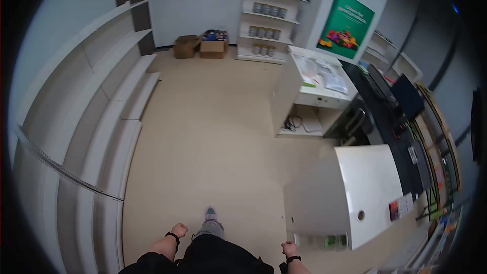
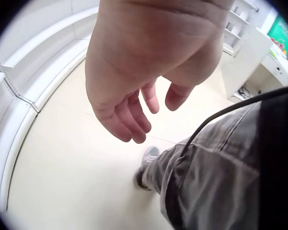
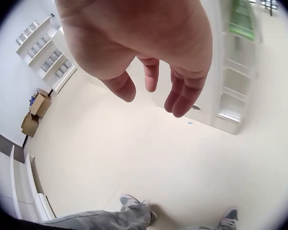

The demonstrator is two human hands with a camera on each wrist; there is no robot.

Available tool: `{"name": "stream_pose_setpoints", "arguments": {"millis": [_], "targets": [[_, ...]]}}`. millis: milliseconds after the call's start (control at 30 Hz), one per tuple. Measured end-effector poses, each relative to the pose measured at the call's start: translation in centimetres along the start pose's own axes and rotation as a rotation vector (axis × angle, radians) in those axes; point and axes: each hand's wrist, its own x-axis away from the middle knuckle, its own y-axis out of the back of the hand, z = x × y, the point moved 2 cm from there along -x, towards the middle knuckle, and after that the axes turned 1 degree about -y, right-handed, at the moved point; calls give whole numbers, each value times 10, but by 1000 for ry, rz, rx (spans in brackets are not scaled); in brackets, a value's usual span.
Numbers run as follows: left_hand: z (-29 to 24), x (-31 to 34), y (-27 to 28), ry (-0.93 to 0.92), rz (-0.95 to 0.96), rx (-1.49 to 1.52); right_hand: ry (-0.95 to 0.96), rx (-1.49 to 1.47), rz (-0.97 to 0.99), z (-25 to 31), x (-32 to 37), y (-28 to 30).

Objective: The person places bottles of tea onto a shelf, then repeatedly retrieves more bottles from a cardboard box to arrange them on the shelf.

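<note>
My left hand [image 1: 179, 230] hangs at the side of the body, a dark band round its wrist. Seen from the left wrist, that hand [image 2: 149, 62] has loosely bent fingers [image 2: 129, 120] with nothing in them, over the floor and a grey trouser leg [image 2: 206, 163]. On the other side my right hand [image 1: 289, 249] is low, close to the white counter [image 1: 373, 182] in the head view. The right wrist view shows this hand [image 3: 139, 43] relaxed, its fingers [image 3: 185, 96] hanging down and holding nothing.
White shelving [image 1: 96, 106] runs along the left. Ahead, cardboard boxes [image 1: 213, 48] stand by the wall beside a shelf unit [image 1: 269, 25] with rows of cans. A second white counter [image 1: 284, 96] and a black desk [image 1: 378, 106] are on the right. Beige floor [image 1: 203, 122] lies between.
</note>
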Motion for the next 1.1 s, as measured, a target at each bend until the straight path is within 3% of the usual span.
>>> {"name": "stream_pose_setpoints", "arguments": {"millis": [33, 100, 167, 200, 367, 467, 567, 633, 700, 733, 767, 800, 900, 967, 1033, 1100], "targets": [[13, -10, 22, 56, 3, -14, 3, 42, 13, 43, -22, -10], [16, -40, 89, 158, -45, -8, 200, 34, -138, 151, -63, -47], [10, -58, 126, 287, 59, -47, 259, 109, -134, 191, -97, -61], [-6, -71, 141, 266, 18, -6, 315, 156, -149, 210, -107, -78], [-127, -207, 188, 70, -69, 118, 68, 283, -47, 321, -108, -87], [-221, -287, 211, -40, -66, 126, -72, 303, -9, 354, -164, -99], [-314, -347, 254, -100, -57, 75, -204, 199, -37, 454, -207, -109], [-364, -383, 271, -104, -58, 54, -197, 83, 7, 499, -289, -132], [-395, -421, 302, -91, -122, 86, -17, 139, -17, 590, -353, -151], [-412, -430, 321, -72, -132, 96, 73, 169, -20, 665, -360, -154], [-436, -439, 338, -78, -145, 111, 356, 260, -114, 702, -416, -176], [-459, -450, 348, -92, -158, 131, 282, 132, 54, 790, -411, -175], [-508, -500, 386, 4, -206, 131, 650, 80, -1, 1014, -408, -205], [-522, -560, 393, -16, -228, 131, 703, 21, 38, 1140, -392, -226], [-536, -615, 403, 116, -145, 161, 737, -43, 84, 1204, -415, -256], [-560, -673, 417, 90, -101, 135, 833, 123, 19, 1256, -451, -287]]}}
